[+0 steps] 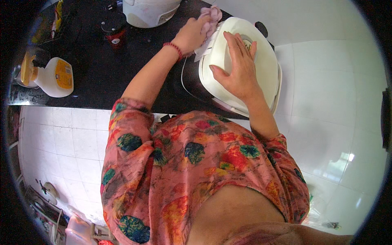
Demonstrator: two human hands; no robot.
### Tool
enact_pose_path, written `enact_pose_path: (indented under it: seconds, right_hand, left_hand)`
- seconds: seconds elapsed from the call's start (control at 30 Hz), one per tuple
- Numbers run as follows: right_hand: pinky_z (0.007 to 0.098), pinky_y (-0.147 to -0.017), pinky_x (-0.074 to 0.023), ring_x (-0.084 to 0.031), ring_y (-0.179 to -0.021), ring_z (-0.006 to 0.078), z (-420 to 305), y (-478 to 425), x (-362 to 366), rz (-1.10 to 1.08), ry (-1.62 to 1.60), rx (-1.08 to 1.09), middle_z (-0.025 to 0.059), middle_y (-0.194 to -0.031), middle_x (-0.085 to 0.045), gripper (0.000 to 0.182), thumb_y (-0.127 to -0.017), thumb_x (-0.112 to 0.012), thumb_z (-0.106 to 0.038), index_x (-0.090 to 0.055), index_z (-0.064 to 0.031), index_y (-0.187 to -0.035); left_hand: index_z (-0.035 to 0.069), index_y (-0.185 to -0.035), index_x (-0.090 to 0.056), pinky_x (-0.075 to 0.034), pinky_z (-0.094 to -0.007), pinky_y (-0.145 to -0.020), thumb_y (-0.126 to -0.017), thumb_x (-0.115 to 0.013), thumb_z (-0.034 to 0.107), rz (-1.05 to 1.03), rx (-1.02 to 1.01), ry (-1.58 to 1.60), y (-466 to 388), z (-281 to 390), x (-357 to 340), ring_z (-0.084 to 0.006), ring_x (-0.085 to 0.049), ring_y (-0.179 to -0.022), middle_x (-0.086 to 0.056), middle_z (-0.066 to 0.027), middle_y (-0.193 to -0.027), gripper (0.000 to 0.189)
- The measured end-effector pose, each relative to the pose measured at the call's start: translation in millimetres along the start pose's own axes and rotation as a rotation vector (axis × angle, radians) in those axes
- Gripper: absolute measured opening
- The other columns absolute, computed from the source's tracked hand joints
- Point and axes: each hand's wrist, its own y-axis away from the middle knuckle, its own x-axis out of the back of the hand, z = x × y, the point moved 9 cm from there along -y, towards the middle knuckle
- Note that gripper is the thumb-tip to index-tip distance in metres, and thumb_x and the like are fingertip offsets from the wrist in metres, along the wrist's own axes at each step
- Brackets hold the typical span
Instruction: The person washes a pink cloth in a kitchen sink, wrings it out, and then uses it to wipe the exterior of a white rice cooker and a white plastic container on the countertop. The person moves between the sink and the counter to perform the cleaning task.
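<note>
My left hand (192, 35) grips a crumpled pale pink cloth (211, 19) against the far left side of a white-lidded kitchen appliance (266, 76), which looks like a rice cooker. A panel with printed writing (205, 49) shows beside that hand, partly covered by it. My right hand (240, 69) lies on top of the lid with fingers spread, over a grey-ringed badge bearing writing. The lid is down. Below it, the appliance's dark body stands on the black countertop (128, 79).
A white pump bottle (62, 76) with an orange label is at the counter's left. Farther back are a dark red cup (115, 39) and a white container (150, 13). A white tiled wall (324, 88) rises on the right. At lower left are a tiled floor (61, 137) and a pink stool-like object (79, 229).
</note>
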Motion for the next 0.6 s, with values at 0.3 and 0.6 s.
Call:
enact_pose_path:
  seconds: [0.3, 0.6]
  right_hand:
    - [0.0589, -0.108, -0.0099, -0.033, -0.129, 0.0416, -5, 1, -1, -0.077, -0.024, 0.01, 0.0223, -0.133, -0.042, 0.082, -0.07, -0.07, -0.028, -0.032, -0.0003, -0.136]
    - [0.0562, -0.109, -0.0141, -0.032, -0.128, 0.0447, -2, 2, -2, -0.098, -0.104, -0.037, 0.0245, -0.133, -0.041, 0.082, -0.069, -0.068, -0.025, -0.029, 0.0025, -0.136]
  left_hand:
    - [0.009, -0.105, -0.063, -0.048, -0.0415, -0.083, -0.071, -0.065, 0.009, -0.026, -0.008, -0.07, 90, 18, 27, -0.0366, -0.056, -0.098, -0.055, -0.0153, -0.101, 0.034]
    - [0.004, -0.098, -0.06, -0.047, -0.0364, -0.083, -0.062, -0.067, 0.0, 0.186, 0.131, 0.258, 94, -24, 32, -0.0326, -0.057, -0.094, -0.058, -0.0142, -0.099, 0.036]
